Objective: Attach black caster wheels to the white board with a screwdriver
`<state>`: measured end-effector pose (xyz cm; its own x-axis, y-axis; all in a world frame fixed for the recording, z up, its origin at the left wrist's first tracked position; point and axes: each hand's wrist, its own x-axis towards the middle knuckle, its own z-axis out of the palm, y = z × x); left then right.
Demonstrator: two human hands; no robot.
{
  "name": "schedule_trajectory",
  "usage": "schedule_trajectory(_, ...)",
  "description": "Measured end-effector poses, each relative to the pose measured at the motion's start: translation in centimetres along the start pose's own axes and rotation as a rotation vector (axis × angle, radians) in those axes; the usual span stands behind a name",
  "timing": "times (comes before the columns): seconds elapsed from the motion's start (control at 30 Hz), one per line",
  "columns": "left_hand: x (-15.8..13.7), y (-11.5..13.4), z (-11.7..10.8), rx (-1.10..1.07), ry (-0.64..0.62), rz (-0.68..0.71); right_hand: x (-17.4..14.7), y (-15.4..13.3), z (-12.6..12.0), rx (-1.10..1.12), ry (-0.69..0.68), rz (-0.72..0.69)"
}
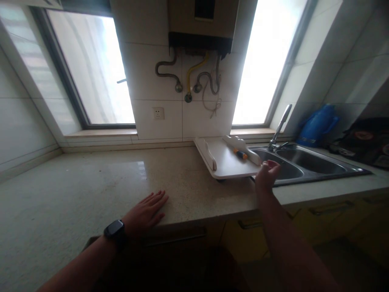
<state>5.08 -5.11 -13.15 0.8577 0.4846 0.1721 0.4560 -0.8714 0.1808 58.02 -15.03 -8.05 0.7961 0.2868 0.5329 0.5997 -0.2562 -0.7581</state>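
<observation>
My left hand (150,209) lies flat on the pale speckled countertop (100,186), fingers stretched out, near the front edge. My right hand (268,174) is at the near right corner of a white board (225,162), its fingers curled closed there. The board has wavy-edged white pieces along its left and right sides and overlaps the left part of the sink. On it lies a screwdriver (240,153) with an orange and black handle. A small dark part shows beneath the board's front edge. What the right fingertips touch is partly hidden.
A double-bowl steel sink (313,160) with a faucet (278,127) is on the right. Behind it stand a blue jug (317,125) and dark items. Pipes hang below a water heater (200,24) between two windows. Yellow drawers (249,239) run under the counter.
</observation>
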Motion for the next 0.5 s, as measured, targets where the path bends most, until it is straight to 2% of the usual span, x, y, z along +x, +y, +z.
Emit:
schedule_trajectory(0.03,0.0,0.1,-0.1,0.004,-0.013,-0.003,-2.0,-0.8,0.1,0.053,0.032,-0.009)
schedule_trajectory(0.1,0.0,0.3,-0.4,0.008,-0.034,-0.004,-6.4,-2.3,0.7,0.168,-0.051,-0.079)
schedule_trajectory(0.17,0.0,0.4,-0.6,0.006,-0.040,-0.001,-10.8,-3.9,1.7,0.263,-0.254,-0.183)
schedule_trajectory(0.23,0.0,0.5,-0.7,0.004,-0.037,0.001,-14.3,-5.7,2.7,0.330,-0.526,-0.306)
schedule_trajectory(0.33,0.0,0.5,-0.7,0.005,-0.026,-0.015,-17.5,-8.6,4.1,0.348,-0.850,-0.471)
schedule_trajectory(0.5,0.3,0.2,-0.4,0.024,-0.078,-0.040,-19.8,-11.9,5.0,0.202,-1.087,-0.694)
